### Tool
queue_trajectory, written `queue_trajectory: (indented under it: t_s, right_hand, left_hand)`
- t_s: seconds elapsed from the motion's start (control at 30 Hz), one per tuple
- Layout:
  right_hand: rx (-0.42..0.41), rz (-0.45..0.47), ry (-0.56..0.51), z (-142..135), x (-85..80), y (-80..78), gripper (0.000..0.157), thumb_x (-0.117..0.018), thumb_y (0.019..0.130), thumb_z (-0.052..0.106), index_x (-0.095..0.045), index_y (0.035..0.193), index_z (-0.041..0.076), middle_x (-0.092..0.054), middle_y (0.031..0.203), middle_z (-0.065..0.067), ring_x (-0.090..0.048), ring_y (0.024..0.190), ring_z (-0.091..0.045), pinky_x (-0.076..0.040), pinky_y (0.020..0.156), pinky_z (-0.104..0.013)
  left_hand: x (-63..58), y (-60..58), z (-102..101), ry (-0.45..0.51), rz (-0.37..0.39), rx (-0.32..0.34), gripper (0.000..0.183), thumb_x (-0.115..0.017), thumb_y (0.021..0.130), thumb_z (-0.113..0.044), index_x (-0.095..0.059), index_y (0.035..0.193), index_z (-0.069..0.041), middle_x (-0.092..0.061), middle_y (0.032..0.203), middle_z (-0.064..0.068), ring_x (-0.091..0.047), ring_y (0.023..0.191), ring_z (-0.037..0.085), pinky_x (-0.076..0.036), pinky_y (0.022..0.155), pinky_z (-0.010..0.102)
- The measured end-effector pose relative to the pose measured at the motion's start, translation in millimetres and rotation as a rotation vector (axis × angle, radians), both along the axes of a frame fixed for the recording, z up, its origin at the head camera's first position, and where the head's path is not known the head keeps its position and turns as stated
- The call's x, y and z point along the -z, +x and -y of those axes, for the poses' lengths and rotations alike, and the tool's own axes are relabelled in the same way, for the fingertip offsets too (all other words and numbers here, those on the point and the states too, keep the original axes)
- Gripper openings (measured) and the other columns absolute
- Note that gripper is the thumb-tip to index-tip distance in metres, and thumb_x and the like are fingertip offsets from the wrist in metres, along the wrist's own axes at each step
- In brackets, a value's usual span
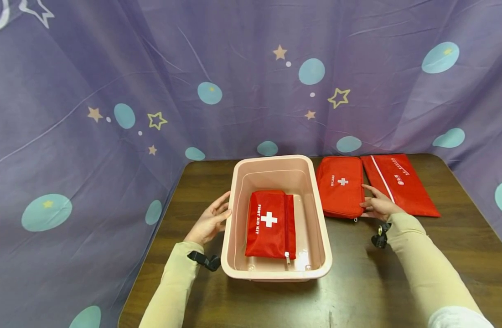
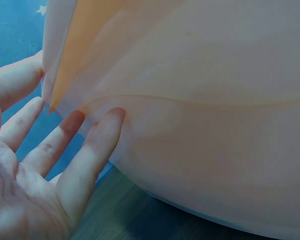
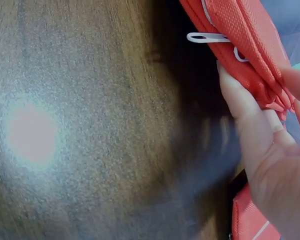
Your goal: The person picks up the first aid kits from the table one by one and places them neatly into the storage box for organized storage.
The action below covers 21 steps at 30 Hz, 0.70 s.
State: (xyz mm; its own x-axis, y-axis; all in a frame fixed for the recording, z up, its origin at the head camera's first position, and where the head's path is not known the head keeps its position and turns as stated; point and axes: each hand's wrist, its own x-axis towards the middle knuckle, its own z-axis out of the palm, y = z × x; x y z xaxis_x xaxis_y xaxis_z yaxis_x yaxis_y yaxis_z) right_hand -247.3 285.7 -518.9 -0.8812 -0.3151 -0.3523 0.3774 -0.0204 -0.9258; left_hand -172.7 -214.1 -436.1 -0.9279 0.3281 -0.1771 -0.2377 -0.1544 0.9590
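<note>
A pale pink plastic bin stands upright on the table, and inside it lies a red first aid kit pouch with a white cross. Fingers spread and fairly straight, my left hand touches the bin's left outer side; the left wrist view shows fingertips against the bin wall. To the right of the bin is a second red first aid pouch, zipped, with a pale zipper pull. My right hand pinches its right edge between thumb and fingers. Whether that pouch is lifted I cannot tell.
A flat red pouch with a white stripe lies at the back right, just beyond the right hand. The dark wooden table has a purple patterned curtain behind it and along its sides.
</note>
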Motion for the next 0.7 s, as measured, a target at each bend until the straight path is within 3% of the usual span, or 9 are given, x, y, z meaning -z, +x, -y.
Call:
queue_trajectory:
  t_s: [0.4, 0.7]
  right_hand:
    - [0.006, 0.021, -0.065, -3, 7.4, 7.2, 0.081, -0.033, 0.09, -0.014, 0.007, 0.152, 0.019, -0.048, 0.097, 0.004, -0.059, 0.076, -0.006, -0.055, 0.07, -0.031]
    - [0.036, 0.049, -0.248, -2, 8.2, 10.7, 0.086, -0.032, 0.089, -0.018, 0.01, 0.152, 0.024, -0.054, 0.098, 0.006, -0.06, 0.082, -0.01, -0.055, 0.071, -0.032]
  left_hand:
    - [0.0, 0.1, 0, 0.012, 0.008, -0.006, 0.065, -0.048, 0.096, -0.001, -0.017, 0.152, -0.014, -0.054, 0.12, -0.005, -0.059, 0.1, 0.013, -0.053, 0.076, 0.037]
    - [0.4, -2.0, 1, 0.009, -0.001, -0.004, 0.063, -0.045, 0.097, 0.0, -0.016, 0.152, -0.013, -0.053, 0.121, -0.004, -0.059, 0.099, 0.012, -0.053, 0.076, 0.037]
